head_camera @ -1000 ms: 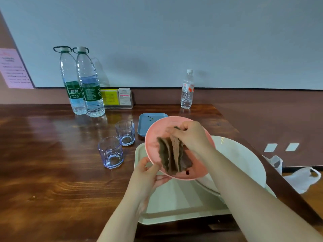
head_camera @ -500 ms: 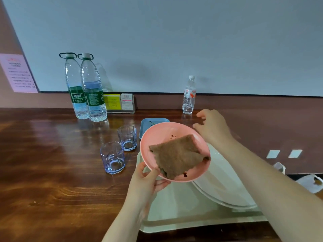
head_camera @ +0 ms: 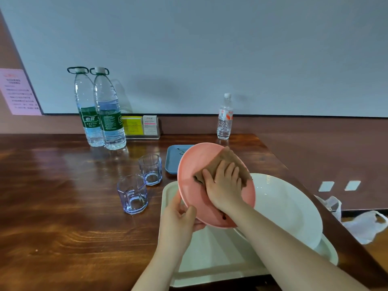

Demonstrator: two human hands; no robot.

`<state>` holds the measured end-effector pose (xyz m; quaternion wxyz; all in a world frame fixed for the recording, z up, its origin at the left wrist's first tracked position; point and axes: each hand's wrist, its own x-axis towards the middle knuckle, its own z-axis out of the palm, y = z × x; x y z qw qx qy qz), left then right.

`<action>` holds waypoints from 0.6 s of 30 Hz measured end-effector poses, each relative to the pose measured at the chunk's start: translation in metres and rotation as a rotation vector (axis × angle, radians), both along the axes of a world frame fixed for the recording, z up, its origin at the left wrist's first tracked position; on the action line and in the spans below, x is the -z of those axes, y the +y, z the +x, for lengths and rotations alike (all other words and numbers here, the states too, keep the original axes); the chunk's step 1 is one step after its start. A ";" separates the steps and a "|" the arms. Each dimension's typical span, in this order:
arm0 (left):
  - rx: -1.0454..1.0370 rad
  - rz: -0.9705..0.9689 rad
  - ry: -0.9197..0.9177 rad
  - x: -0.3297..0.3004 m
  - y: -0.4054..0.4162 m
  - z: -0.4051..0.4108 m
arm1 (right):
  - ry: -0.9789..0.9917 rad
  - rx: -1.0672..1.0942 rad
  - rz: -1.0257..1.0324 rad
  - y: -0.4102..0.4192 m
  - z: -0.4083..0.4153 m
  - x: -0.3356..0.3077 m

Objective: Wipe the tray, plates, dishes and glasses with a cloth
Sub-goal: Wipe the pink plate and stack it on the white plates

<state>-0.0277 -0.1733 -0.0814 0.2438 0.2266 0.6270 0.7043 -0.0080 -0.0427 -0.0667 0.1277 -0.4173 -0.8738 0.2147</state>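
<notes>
My left hand (head_camera: 178,219) grips the lower left rim of a pink plate (head_camera: 193,164), which is tilted toward me above the pale tray (head_camera: 210,261). My right hand (head_camera: 224,183) lies flat on a brown cloth (head_camera: 227,157) and presses it against the plate's face. A dark red speck sits near the plate's bottom edge. A large white plate (head_camera: 287,208) rests on the tray's right side, partly behind the pink plate. Two clear bluish glasses (head_camera: 132,194) (head_camera: 150,169) stand left of the tray. A blue square dish (head_camera: 173,159) lies behind the pink plate.
Two big water bottles (head_camera: 100,110) and a card holder (head_camera: 140,127) stand at the back of the wooden table (head_camera: 63,206). A small bottle (head_camera: 225,117) stands at the back right. The table's right edge runs close to the tray; white plastic bags (head_camera: 365,225) lie on the floor beyond.
My right hand let go of the cloth, left it spread on the plate, then came back down flat on it. The plate tilted more upright.
</notes>
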 end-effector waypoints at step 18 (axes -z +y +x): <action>0.072 0.144 -0.150 -0.011 -0.003 -0.002 | -0.141 -0.401 0.511 0.023 -0.003 -0.023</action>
